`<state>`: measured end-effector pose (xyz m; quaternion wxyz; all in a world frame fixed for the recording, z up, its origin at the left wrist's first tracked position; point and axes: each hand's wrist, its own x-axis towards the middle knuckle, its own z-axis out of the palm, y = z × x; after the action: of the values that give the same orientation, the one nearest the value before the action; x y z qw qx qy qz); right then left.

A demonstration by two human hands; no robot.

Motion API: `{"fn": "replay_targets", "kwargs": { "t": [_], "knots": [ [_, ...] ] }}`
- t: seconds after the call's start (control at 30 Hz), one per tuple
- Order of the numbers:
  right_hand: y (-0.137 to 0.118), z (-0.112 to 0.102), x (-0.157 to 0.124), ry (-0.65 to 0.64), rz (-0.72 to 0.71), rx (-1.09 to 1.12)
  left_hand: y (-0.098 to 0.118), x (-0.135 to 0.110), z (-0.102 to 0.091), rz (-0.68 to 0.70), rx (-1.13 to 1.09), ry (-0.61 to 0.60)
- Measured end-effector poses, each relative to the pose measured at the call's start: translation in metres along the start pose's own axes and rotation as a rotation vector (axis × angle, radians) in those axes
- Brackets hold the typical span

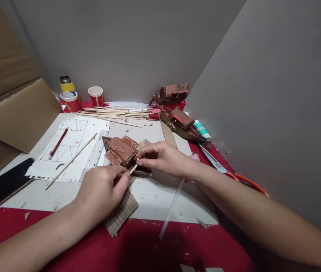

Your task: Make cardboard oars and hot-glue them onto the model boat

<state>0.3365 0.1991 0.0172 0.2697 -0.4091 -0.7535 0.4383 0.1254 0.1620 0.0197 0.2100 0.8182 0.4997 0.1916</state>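
Note:
A brown cardboard boat model [121,150] lies on the white board [155,196] in the middle of the table. My right hand [163,158] is closed, its fingers pinched on the model's near end and on the tip of a thin wooden stick [133,169]. My left hand [102,190] is closed round the other end of that stick, just in front of the model. A strip of corrugated cardboard [121,213] lies under my left hand.
Two more brown boat models [173,93] [180,122] sit at the back right by a glue tube [201,129]. Scissors with orange handles [228,172], a bundle of sticks [115,112], paper cups [96,95], a drawing sheet [70,147] with a red pen [58,142], and cardboard sheets [13,113] surround the board.

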Motion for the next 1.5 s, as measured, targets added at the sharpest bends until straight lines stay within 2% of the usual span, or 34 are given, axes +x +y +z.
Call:
{"fn": "replay_targets", "kwargs": {
  "t": [0.1, 0.2, 0.47, 0.77, 0.87, 1.0, 1.23, 1.33, 1.5],
  "knots": [
    [0.001, 0.0, 0.0, 0.004, 0.005, 0.021, -0.008, -0.005, -0.015, -0.058, -0.176, 0.025],
    [0.001, 0.0, 0.0, 0.004, 0.012, 0.025, -0.017, -0.01, -0.02, -0.109, -0.213, 0.014],
    [0.0, 0.0, 0.001, -0.014, 0.005, -0.006, -0.018, -0.008, 0.003, -0.044, -0.135, -0.047],
    [-0.002, -0.001, 0.001, -0.05, -0.02, -0.08, -0.007, 0.0, 0.02, 0.083, 0.114, -0.014],
    [-0.003, -0.002, 0.001, -0.055, -0.04, -0.119, -0.008, 0.0, 0.023, 0.101, 0.136, -0.004],
    [-0.001, -0.003, 0.001, -0.048, -0.069, -0.151, -0.011, -0.005, 0.025, 0.153, 0.112, 0.066],
    [0.003, -0.002, -0.001, -0.01, -0.102, -0.172, -0.015, -0.019, 0.011, 0.249, -0.054, 0.248],
    [0.003, -0.002, -0.001, 0.003, -0.103, -0.177, -0.018, -0.02, 0.0, 0.188, -0.103, 0.315],
    [0.002, -0.001, -0.001, 0.007, -0.104, -0.185, -0.023, -0.018, -0.011, 0.051, -0.141, 0.331]
  ]
}}
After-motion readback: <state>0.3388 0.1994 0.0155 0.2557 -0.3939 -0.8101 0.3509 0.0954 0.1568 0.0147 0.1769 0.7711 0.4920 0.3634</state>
